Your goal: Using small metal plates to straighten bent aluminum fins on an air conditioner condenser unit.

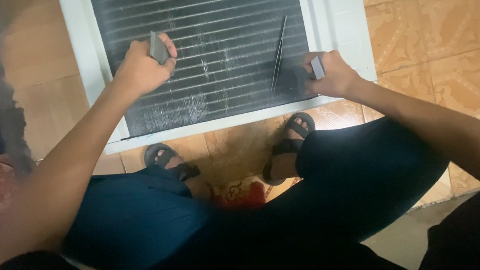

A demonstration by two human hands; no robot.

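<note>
A white-framed unit (87, 64) with a dark finned coil face (220, 35) lies on the tiled floor in front of me. My left hand (141, 68) is closed around a small grey flat tool (158, 48), pressed against the fins near the left side. My right hand (332, 73) grips a similar small grey piece (317, 67) at the coil's lower right edge. A thin dark metal strip (279, 54) lies upright on the fins just left of my right hand. Scratched, lighter patches mark the fins between my hands.
My legs in dark trousers and two sandalled feet (168, 160) (288, 145) sit just below the unit's frame. Patterned orange floor tiles (433, 47) spread to the right. A blurred grey object (1, 91) stands at the left edge.
</note>
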